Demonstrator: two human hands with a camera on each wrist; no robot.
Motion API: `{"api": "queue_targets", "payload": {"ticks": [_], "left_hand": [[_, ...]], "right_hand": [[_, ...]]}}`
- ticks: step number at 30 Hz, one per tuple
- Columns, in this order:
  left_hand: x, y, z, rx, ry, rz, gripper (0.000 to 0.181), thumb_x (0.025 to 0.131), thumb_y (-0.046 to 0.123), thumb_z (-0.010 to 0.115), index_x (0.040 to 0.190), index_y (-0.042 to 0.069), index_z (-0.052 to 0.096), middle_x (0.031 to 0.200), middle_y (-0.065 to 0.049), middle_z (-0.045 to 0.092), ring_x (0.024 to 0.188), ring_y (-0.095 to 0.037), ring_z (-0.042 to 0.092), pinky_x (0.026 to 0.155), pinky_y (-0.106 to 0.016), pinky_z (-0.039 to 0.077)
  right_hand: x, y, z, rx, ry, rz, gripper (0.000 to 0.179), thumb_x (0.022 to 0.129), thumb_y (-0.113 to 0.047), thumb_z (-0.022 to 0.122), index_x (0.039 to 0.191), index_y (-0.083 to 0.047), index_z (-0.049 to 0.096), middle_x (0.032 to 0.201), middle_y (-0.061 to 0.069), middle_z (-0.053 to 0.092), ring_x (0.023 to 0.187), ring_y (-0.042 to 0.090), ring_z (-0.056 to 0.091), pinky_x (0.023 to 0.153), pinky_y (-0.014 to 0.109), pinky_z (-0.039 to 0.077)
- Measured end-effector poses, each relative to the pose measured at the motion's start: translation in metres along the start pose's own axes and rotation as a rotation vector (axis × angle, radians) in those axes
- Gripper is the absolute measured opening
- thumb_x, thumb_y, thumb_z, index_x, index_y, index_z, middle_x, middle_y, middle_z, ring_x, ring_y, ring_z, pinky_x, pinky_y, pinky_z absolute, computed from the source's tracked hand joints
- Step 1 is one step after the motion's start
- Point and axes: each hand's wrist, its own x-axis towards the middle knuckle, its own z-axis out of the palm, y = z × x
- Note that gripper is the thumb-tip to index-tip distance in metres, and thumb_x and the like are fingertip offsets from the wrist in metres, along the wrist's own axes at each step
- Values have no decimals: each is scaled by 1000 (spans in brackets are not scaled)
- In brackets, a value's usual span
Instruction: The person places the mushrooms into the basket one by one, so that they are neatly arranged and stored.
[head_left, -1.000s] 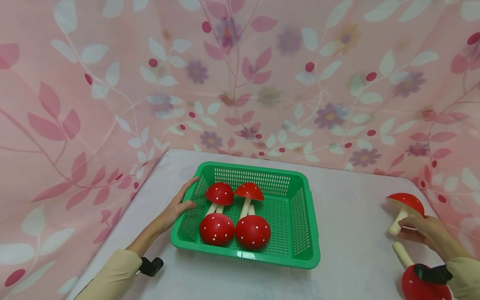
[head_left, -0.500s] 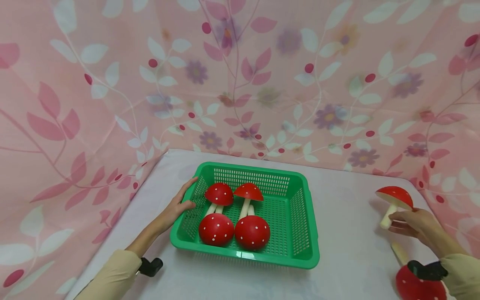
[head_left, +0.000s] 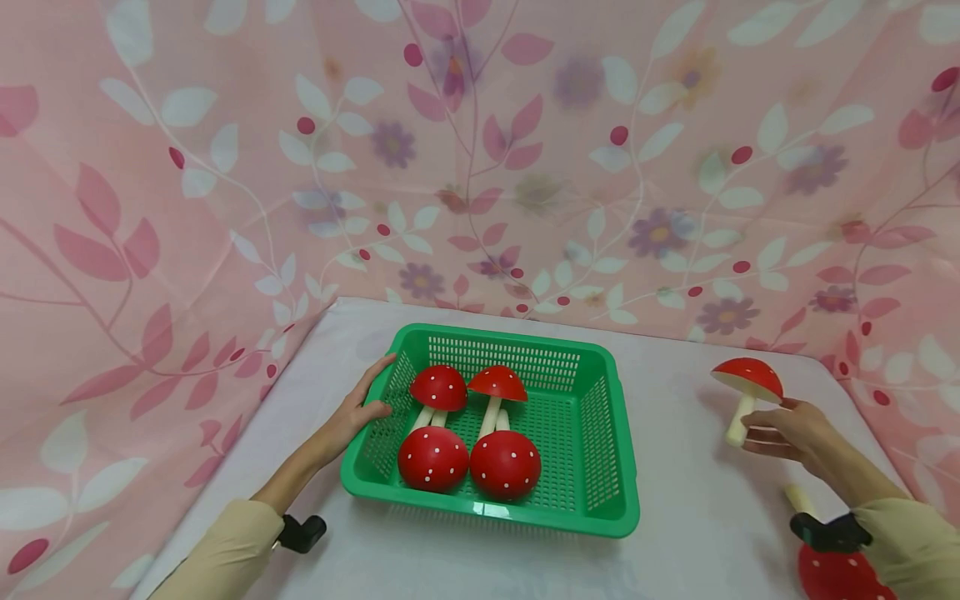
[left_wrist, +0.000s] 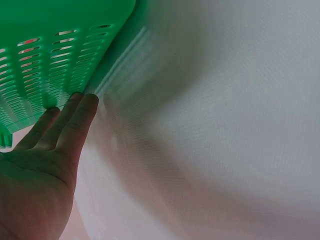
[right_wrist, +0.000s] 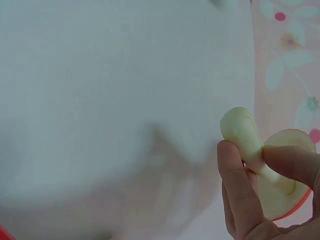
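Observation:
My right hand (head_left: 795,433) pinches the pale stem of a toy mushroom (head_left: 752,377), whose red cap points up and away. In the right wrist view, thumb and fingertips meet the stem (right_wrist: 245,135) from both sides, and the cap's cream underside lies behind the fingers. On the left, my left hand (head_left: 347,423) rests against the side of a green plastic basket (head_left: 495,510). Its fingers (left_wrist: 75,125) lie straight along the slotted outer wall in the left wrist view. Several red mushrooms with white dots (head_left: 433,460) lie inside the basket, their stems partly hidden by the nearer caps.
Another red mushroom (head_left: 836,573) lies on the white tablecloth (head_left: 675,467) at the front right, partly covered by the right wrist's black camera (head_left: 831,532). Pink floral fabric (head_left: 480,167) hangs behind and along both sides.
My right hand has moved left toward the basket with the mushroom, its stem now more upright. The left hand and the basket have stayed in place.

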Motion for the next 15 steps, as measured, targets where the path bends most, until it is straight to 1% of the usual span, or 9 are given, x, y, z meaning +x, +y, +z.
{"api": "queue_targets", "payload": {"ticks": [7,15], "left_hand": [[0,-1,1,12,5,4,72,93,22,49,158,34,19,162,-13,18,137,-47,32,98,-63,44],[0,-1,1,16,9,5,73,93,22,49,157,34,19,162,-12,18,137,-46,32,99,-64,43]], "right_hand": [[-2,-10,12,-17,-12,-33,98,100,-17,54,142,14,-29,89,-3,64,80,19,74,77,35,58],[-6,-21,28,-56,-21,-78,97,99,-16,56,145,13,-24,108,14,57,82,18,73,81,38,58]]}}
